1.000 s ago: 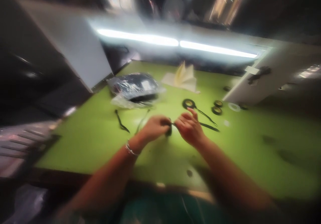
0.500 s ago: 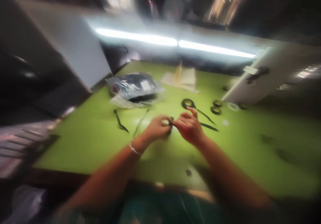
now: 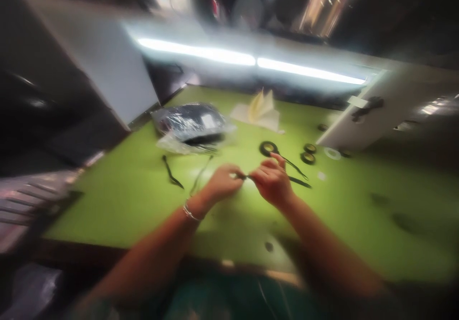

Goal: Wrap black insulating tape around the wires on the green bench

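Over the middle of the green table, my left hand (image 3: 223,184) is closed in a pinch, with a silvery bracelet on the wrist. A small black strip-like piece (image 3: 245,177) shows between its fingertips. My right hand (image 3: 271,180) pinches the other end of this piece, its little finger raised. Most of the piece is hidden by the fingers, and its kind is too small to tell. Just behind my right hand lie a roll of black tape (image 3: 266,148) and a thin black cord (image 3: 296,168). A flat black strip (image 3: 300,182) lies to its right.
A clear plastic bag with dark contents (image 3: 193,121) lies at the back left of the table (image 3: 125,205). Loose black cord (image 3: 172,174) is in front of it. An open notebook (image 3: 263,112) stands behind. Small tape rolls (image 3: 308,157) and a white ring (image 3: 332,153) sit near the right panel.
The black piece between my hands shows less now; its part that stuck up and hung down is no longer visible. Both hands stay nearly in place. The notebook's pages have fanned open wider.
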`<move>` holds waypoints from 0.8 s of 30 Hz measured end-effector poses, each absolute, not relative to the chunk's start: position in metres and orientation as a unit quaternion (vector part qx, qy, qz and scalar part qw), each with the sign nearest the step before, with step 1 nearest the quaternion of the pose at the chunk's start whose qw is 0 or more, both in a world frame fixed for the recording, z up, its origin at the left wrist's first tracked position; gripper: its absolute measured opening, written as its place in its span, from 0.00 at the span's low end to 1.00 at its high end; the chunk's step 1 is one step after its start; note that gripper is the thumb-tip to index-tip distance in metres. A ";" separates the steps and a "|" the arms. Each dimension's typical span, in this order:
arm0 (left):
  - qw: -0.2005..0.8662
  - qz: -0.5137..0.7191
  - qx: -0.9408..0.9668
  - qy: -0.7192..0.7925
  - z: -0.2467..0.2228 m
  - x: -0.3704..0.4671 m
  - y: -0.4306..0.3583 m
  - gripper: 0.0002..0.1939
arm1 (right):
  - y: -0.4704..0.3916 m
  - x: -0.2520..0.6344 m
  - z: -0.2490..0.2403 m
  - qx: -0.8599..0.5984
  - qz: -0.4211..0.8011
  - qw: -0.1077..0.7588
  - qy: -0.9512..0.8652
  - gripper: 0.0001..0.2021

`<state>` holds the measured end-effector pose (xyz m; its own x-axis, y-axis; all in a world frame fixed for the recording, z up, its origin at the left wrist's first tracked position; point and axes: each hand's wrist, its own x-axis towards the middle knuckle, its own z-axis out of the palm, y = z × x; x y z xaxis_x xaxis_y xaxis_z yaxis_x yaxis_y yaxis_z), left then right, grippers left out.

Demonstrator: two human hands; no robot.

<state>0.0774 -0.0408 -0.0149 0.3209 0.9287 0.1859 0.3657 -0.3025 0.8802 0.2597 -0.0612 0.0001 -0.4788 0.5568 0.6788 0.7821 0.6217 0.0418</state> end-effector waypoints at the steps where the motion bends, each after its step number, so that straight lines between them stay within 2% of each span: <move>1: 0.390 0.366 0.710 0.458 -0.014 0.077 -0.042 0.09 | -0.061 0.259 -0.001 -0.402 -0.176 0.322 -0.839 0.10; 4: 0.448 0.351 0.666 0.483 -0.015 0.075 -0.042 0.09 | -0.060 0.259 -0.003 -0.416 -0.182 0.328 -0.828 0.10; 9: 0.582 0.304 0.594 0.465 -0.018 0.069 -0.039 0.17 | -0.059 0.261 -0.008 -0.425 -0.200 0.345 -0.812 0.10; 13: 0.581 0.298 0.603 0.458 -0.016 0.067 -0.038 0.18 | -0.059 0.260 -0.011 -0.425 -0.202 0.363 -0.804 0.08; 15: 0.534 0.315 0.628 0.470 -0.014 0.069 -0.040 0.15 | -0.059 0.260 -0.009 -0.435 -0.178 0.357 -0.807 0.07; 18: 0.366 0.382 0.718 0.452 -0.011 0.073 -0.043 0.07 | -0.060 0.261 -0.001 -0.445 -0.107 0.323 -0.828 0.05; 21: 0.191 0.417 0.792 0.402 -0.010 0.075 -0.048 0.08 | -0.062 0.261 0.006 -0.457 -0.063 0.271 -0.845 0.09; 24: 0.120 0.415 0.819 0.378 -0.012 0.076 -0.051 0.10 | -0.061 0.260 0.005 -0.462 -0.062 0.213 -0.859 0.12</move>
